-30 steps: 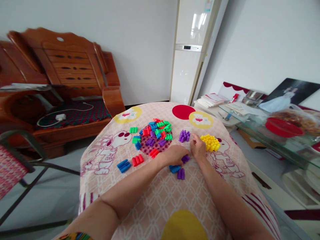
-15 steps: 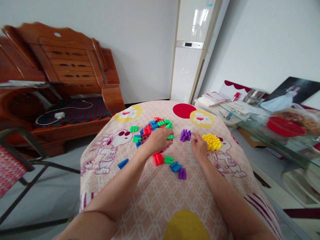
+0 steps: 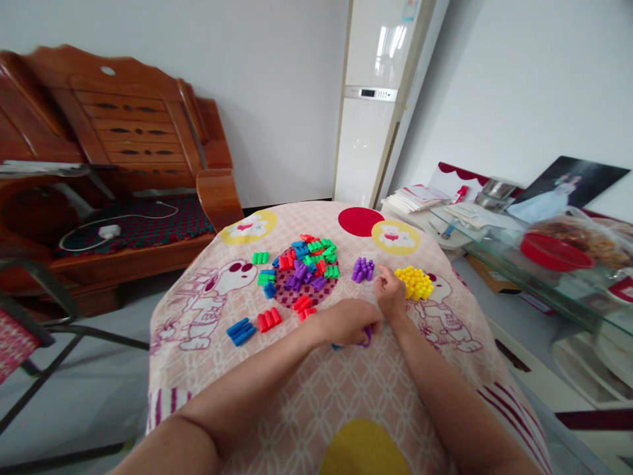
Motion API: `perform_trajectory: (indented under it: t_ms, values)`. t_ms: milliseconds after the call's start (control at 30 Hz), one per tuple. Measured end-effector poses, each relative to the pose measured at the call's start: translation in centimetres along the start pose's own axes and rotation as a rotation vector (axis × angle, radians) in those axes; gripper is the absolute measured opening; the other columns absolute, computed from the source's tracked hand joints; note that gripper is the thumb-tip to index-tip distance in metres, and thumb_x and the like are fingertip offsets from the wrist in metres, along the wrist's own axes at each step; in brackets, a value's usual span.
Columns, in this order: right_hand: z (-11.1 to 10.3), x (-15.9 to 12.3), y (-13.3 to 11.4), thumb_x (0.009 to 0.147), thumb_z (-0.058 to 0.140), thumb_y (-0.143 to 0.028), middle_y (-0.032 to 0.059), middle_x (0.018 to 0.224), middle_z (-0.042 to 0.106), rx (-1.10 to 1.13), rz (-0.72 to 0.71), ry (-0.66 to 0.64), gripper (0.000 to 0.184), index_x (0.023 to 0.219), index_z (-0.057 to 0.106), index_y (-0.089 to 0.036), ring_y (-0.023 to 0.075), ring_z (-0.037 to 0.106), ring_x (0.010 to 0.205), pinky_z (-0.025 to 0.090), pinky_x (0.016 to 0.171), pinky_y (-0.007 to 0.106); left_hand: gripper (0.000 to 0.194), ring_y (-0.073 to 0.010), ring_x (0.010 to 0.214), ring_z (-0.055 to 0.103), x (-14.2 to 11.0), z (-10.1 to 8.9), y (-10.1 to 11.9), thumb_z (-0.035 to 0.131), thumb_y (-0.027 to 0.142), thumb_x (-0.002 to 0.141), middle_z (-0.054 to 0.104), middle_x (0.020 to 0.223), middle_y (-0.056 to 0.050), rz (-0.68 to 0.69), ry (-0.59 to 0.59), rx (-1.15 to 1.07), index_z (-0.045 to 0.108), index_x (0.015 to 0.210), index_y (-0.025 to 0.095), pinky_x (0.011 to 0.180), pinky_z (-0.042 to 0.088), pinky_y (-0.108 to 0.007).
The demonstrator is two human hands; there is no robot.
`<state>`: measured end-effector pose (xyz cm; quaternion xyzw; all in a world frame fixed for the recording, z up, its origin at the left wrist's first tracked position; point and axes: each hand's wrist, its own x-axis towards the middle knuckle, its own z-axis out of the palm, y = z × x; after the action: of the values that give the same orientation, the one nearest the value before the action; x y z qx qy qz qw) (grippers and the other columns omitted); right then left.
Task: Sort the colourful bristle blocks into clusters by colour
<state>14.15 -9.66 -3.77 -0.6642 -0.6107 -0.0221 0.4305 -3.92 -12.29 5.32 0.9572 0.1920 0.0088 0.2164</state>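
Observation:
My left hand (image 3: 353, 321) is low over the near middle of the table, fingers closed and pointing down at a purple plastic tube-like piece (image 3: 366, 336). A bit of blue shows beneath it. Loosely curled, my right hand (image 3: 390, 291) rests between the purple pegs (image 3: 363, 269) standing in a cluster and the heap of yellow pegs (image 3: 415, 284); whatever its fingers hold, if anything, is hidden. Left of the hands lies a mixed pile with purple tubes (image 3: 299, 276), green tubes (image 3: 324, 249) and red and blue ones. Red tubes (image 3: 270, 319) and blue tubes (image 3: 241, 331) form small rows.
A patterned cloth covers the round table (image 3: 291, 422). A glass shelf on the right bears a red bowl (image 3: 556, 252) and papers (image 3: 415, 198). A wooden bench (image 3: 133, 132) stands behind on the left, with a metal-framed chair (image 3: 74, 343) nearer. A white cabinet air conditioner (image 3: 366, 145) stands at the back.
My left hand has moved from the mixed pile toward me and right, over the near row. Three red tubes now lie beside the blue ones at left. My right hand has barely moved.

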Motion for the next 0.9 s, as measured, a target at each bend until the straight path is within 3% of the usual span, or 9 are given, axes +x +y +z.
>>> perform_trajectory:
  t_ms: [67, 200, 333, 567, 800, 900]
  values:
    - [0.1, 0.1, 0.0, 0.082, 0.042, -0.022, 0.0060, 0.079, 0.073, -0.027, 0.023, 0.009, 0.039, 0.110, 0.069, -0.019, 0.0195, 0.065, 0.070, 0.050, 0.068, 0.027, 0.025, -0.0145, 0.079, 0.064, 0.6, -1.7, -2.0, 0.065, 0.012, 0.072, 0.071, 0.087, -0.001, -0.050, 0.166, -0.081, 0.068, 0.096, 0.019, 0.072, 0.047, -0.023]
    - [0.2, 0.1, 0.0, 0.083, 0.042, -0.022, 0.0072, 0.083, 0.074, -0.019, 0.018, 0.013, 0.039, 0.111, 0.069, -0.019, 0.0198, 0.066, 0.071, 0.051, 0.070, 0.028, 0.031, -0.0153, 0.081, 0.066, 2.3, -4.6, -6.6, 0.060, 0.006, 0.070, 0.072, 0.086, -0.003, -0.305, 0.535, -0.115, 0.069, 0.098, 0.015, 0.076, 0.050, -0.025]
    - [0.2, 0.0, 0.1, 0.082, 0.044, -0.020, 0.0089, 0.088, 0.075, -0.003, 0.012, 0.025, 0.038, 0.110, 0.070, -0.018, 0.0203, 0.068, 0.074, 0.052, 0.072, 0.029, 0.028, -0.0168, 0.083, 0.067, 4.1, -4.1, -9.1, 0.059, 0.008, 0.073, 0.074, 0.088, -0.006, -0.505, 0.684, -0.066, 0.070, 0.099, 0.013, 0.079, 0.051, -0.026]
    - [0.1, 0.0, 0.3, 0.082, 0.045, -0.020, 0.0093, 0.089, 0.075, 0.009, 0.017, 0.001, 0.038, 0.112, 0.069, -0.018, 0.0206, 0.069, 0.074, 0.053, 0.073, 0.030, 0.024, -0.0181, 0.086, 0.068, 6.1, -0.9, -10.3, 0.059, 0.013, 0.079, 0.074, 0.091, -0.009, -0.574, 0.647, -0.050, 0.071, 0.099, 0.012, 0.080, 0.051, -0.026]
    - [0.0, -0.2, 0.4, 0.082, 0.047, -0.022, 0.0098, 0.087, 0.075, 0.040, 0.017, 0.008, 0.037, 0.111, 0.069, -0.016, 0.0216, 0.070, 0.075, 0.053, 0.072, 0.030, 0.033, -0.0183, 0.084, 0.068, 5.5, -0.7, -10.8, 0.066, 0.013, 0.072, 0.075, 0.093, -0.009, -0.474, 0.459, -0.134, 0.071, 0.104, 0.010, 0.078, 0.052, -0.026]
    - [-0.1, -0.3, 0.5, 0.082, 0.048, -0.024, 0.0099, 0.087, 0.075, 0.041, 0.000, 0.022, 0.036, 0.109, 0.070, -0.016, 0.0216, 0.069, 0.074, 0.054, 0.071, 0.030, 0.038, -0.0174, 0.086, 0.069, 5.4, -0.6, -10.7, 0.063, 0.007, 0.070, 0.075, 0.095, -0.009, -0.499, 0.434, -0.151, 0.070, 0.108, 0.010, 0.079, 0.052, -0.025]
